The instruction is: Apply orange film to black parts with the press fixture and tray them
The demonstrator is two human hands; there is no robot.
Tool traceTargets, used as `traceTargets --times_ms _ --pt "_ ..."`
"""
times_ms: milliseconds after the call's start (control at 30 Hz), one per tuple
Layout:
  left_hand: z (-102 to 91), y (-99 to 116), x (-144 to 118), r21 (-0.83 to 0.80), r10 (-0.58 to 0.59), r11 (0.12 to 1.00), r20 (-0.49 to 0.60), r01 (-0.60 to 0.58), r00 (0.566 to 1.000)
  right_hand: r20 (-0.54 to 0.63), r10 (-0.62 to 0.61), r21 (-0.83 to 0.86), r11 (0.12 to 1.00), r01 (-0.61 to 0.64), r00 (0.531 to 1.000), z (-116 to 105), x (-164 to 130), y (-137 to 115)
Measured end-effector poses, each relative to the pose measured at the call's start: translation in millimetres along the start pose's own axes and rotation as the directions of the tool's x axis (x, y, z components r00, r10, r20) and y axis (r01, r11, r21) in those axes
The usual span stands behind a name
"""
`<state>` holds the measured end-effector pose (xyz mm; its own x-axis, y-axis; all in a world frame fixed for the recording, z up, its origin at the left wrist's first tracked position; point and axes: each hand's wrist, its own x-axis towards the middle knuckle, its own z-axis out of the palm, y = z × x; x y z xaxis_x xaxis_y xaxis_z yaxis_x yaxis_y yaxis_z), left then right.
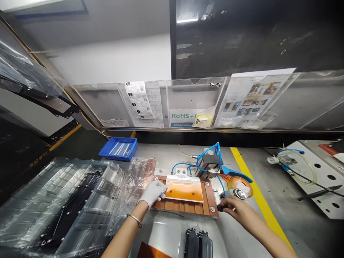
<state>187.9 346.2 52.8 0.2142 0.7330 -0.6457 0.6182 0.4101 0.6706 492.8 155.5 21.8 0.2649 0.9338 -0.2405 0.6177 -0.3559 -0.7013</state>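
So the left hand (153,191), in a white glove, had its grip pinched down on the left edge of the orange film sheet (185,191), fingertips right on the sheet's corner area. That sheet lay flat on the brown fixture plate (188,206), tucked under a white clamp bar (183,178) along its far edge. The right hand (233,206), bare, sat at the fixture's right end with its fingers curled around a small metal knob (238,194); I couldn't tell how tight that grip was. So the sheet sat between the two hands, touching the left one and apart from the right.

Just behind the knob was an orange tape roll (243,184) in a blue dispenser. Blue air hoses (208,154) looped off a valve block behind the fixture. Left of it all, clear plastic trays (67,200) were stacked on the worktop (268,222), with a blue bin (119,148) further back.
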Motion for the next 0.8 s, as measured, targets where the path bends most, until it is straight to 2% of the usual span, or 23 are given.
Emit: traceTargets --times_ms 167,267,333,400,467,533,600,700,800 --pt "-10.5 -4 -12 0.099 0.072 0.993 -0.084 -0.064 0.994 -0.131 0.0 -0.049 0.999 -0.007 0.991 5 -6 0" --pt "-15.5 -15 -43 0.187 0.146 0.976 -0.208 -0.107 0.967 -0.197 0.021 -0.024 0.999 -0.026 0.98 3 -32 2" --pt "-6.7 -31 -70 0.233 0.174 0.966 -0.258 -0.113 0.95 -0.232 0.062 0.047 0.998 -0.052 0.971 6 -56 8" --pt "13.3 -55 -94 0.23 0.178 0.965 -0.22 -0.127 0.959 -0.22 0.11 0.117 0.989 -0.086 0.969 12 -81 17" --pt "37.7 -84 -109 0.181 0.152 0.975 -0.116 -0.13 0.981 -0.181 0.148 0.154 0.981 -0.12 0.972 23 -101 24" --pt "58.1 -112 -112 0.041 0.007 0.999 -0.053 -0.005 0.999 -0.142 0.165 0.184 0.973 -0.138 0.976 35 -115 28" --pt "70.9 -132 -108 -0.008 -0.075 0.997 -0.034 0.074 0.997 -0.106 0.158 0.207 0.969 -0.134 0.982 44 -123 27" --pt "78.3 -145 -104 -0.043 -0.105 0.994 -0.003 0.104 0.995 -0.048 0.121 0.212 0.971 -0.108 0.992 51 -130 20" --pt "76.2 -143 -116 -0.08 -0.069 0.994 0.043 0.072 0.997 -0.036 0.123 0.225 0.968 -0.112 0.992 48 -136 19"
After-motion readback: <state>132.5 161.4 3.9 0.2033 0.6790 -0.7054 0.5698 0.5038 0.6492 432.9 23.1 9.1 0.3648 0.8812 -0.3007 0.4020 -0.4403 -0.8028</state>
